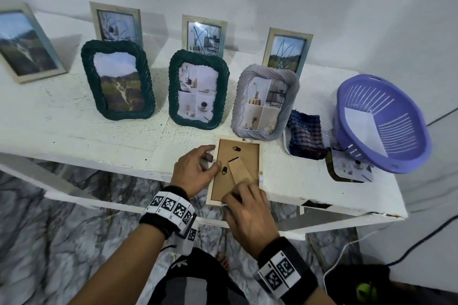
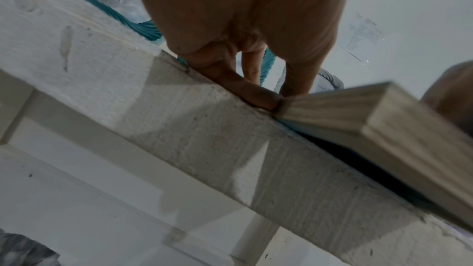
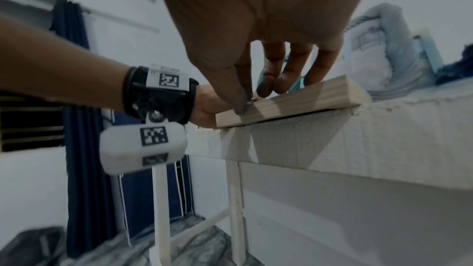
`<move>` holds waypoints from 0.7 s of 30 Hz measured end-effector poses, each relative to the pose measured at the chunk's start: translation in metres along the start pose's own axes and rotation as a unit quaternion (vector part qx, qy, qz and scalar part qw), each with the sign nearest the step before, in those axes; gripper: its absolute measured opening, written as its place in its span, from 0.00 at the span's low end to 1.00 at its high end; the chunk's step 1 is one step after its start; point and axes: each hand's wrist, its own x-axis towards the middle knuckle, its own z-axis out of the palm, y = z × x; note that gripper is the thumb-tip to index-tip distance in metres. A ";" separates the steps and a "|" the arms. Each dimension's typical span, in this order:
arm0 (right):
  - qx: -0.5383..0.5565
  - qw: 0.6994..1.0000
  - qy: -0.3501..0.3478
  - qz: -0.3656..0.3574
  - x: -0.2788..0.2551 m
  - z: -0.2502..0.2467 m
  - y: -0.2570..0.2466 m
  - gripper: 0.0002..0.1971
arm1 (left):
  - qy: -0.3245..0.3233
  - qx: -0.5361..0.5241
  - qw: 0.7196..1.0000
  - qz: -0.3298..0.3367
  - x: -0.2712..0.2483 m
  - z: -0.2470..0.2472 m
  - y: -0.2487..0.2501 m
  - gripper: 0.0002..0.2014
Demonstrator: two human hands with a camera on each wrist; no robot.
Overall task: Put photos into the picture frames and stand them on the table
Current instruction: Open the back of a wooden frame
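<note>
In front of me a white painted wooden surface point(image 1: 74, 131) carries seven standing frames with photos, a pale wooden frame point(image 1: 236, 171) lying face down at its near edge, a folded checked cloth point(image 1: 306, 137) and a purple plastic basket point(image 1: 383, 122).

Hidden under my hands

My right hand point(image 1: 250, 210) covers the frame's point(image 1: 236, 153) near corner; its front faces down, unseen.

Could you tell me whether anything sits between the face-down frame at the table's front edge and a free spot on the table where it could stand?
Nothing visible does. The frame lies face down under both hands, and bare table stretches to its left, in front of the green frames.
</note>
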 end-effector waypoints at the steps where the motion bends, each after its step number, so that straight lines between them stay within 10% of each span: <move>1: -0.006 1.000 -0.005 -0.017 0.000 -0.001 0.002 0.05 | 0.000 -0.004 1.000 -0.001 0.000 0.001 0.000 0.21; 14: -0.042 0.968 -0.017 0.249 0.037 -0.011 0.004 0.27 | -0.018 -0.072 0.997 -0.013 0.001 -0.002 -0.006 0.17; 21: 0.011 0.960 0.013 0.279 0.044 -0.009 0.002 0.26 | -0.019 -0.083 0.996 -0.021 0.000 -0.007 -0.002 0.16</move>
